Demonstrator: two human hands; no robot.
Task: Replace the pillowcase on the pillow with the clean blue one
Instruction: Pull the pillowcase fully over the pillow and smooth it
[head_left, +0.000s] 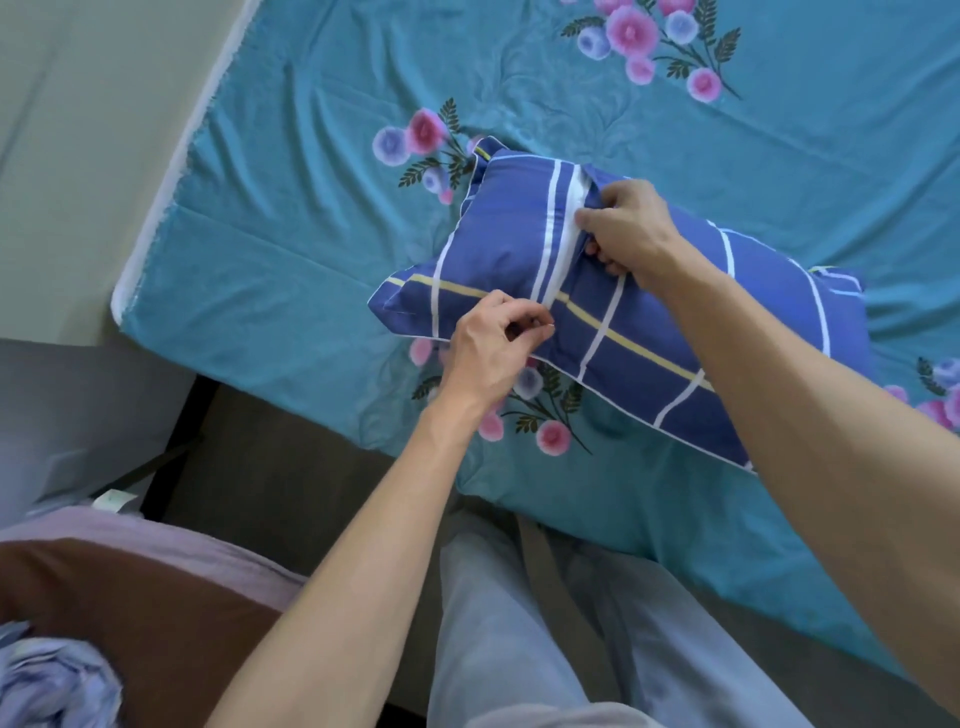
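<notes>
A pillow in a blue pillowcase (649, 332) with white and yellow stripes lies on the bed, slightly raised at its near edge. A strip of white pillow shows through the case's opening near the top. My right hand (628, 234) grips the fabric at that opening, fingers curled into the fold. My left hand (493, 348) pinches the case's near edge by the yellow stripe, thumb and fingers closed on the cloth.
The bed carries a teal sheet with pink and lilac flowers (311, 270); its corner is at the left. A brown and lilac cushion (135, 597) and crumpled pale blue cloth (47, 680) sit at lower left. My legs stand against the bed's front edge.
</notes>
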